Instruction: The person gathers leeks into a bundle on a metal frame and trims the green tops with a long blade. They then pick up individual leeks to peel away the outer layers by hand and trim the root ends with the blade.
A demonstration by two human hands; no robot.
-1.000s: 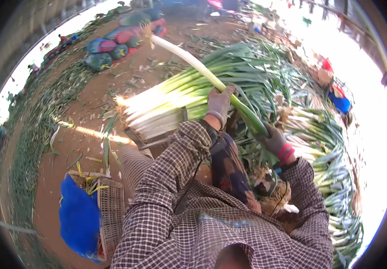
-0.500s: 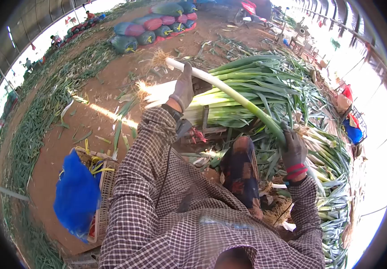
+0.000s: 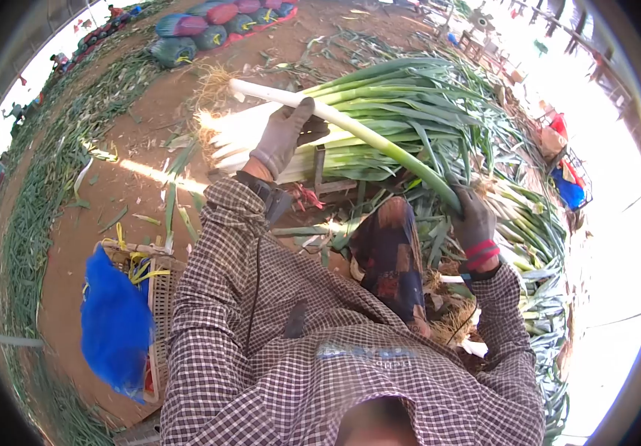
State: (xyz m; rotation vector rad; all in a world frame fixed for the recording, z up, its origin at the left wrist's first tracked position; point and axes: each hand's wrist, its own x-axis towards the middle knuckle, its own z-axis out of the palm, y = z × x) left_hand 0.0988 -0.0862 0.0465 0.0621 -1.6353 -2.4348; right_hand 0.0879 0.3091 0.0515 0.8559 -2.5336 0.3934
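A long leek (image 3: 361,134) slants across the view, its white root end at upper left and green leaves at lower right. My left hand (image 3: 282,140), gloved, grips its white stalk below the roots, thumb on top. My right hand (image 3: 475,221), gloved with a red band at the wrist, is closed round the green end. Behind and beneath this leek lies a large heap of leeks (image 3: 402,97), roots to the left, on a low frame (image 3: 320,169). More leeks (image 3: 525,223) are piled to the right of my right hand.
A plastic crate (image 3: 163,312) with blue mesh (image 3: 116,320) and yellow ties stands at lower left. Bundled sacks (image 3: 209,37) lie at the back left. Leaf scraps (image 3: 30,223) cover the ground along the left. A crate with blue and red items (image 3: 569,189) sits far right.
The camera view has shifted, so the scene sits further left and higher. Both hands still hold the same leek, which keeps nearly the same slant.
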